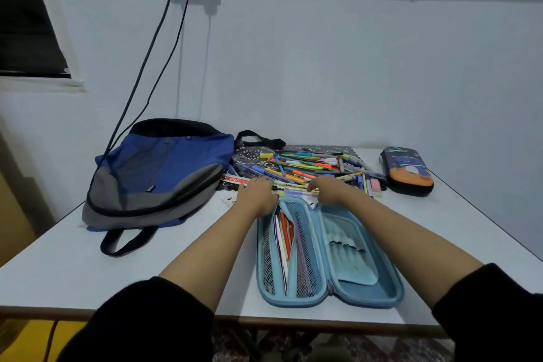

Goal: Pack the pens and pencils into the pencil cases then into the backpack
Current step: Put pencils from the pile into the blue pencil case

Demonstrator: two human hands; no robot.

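At the pile's near edge, L hand (258,194) lays fingers over the pens (308,164). R hand (329,189) curls alongside, grip unclear. Prob. raking a bunch toward the open blue case (346,220) just below. Backpack (164,167) waits left, 2nd case (408,170) right.

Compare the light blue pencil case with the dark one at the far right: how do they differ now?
The light blue pencil case lies unzipped, spread in two halves; the dark pencil case is closed. The light blue one shows pens in its mesh pocket; the dark one's inside is hidden. The light blue one is near, the dark one far right. Both lie flat on the table.
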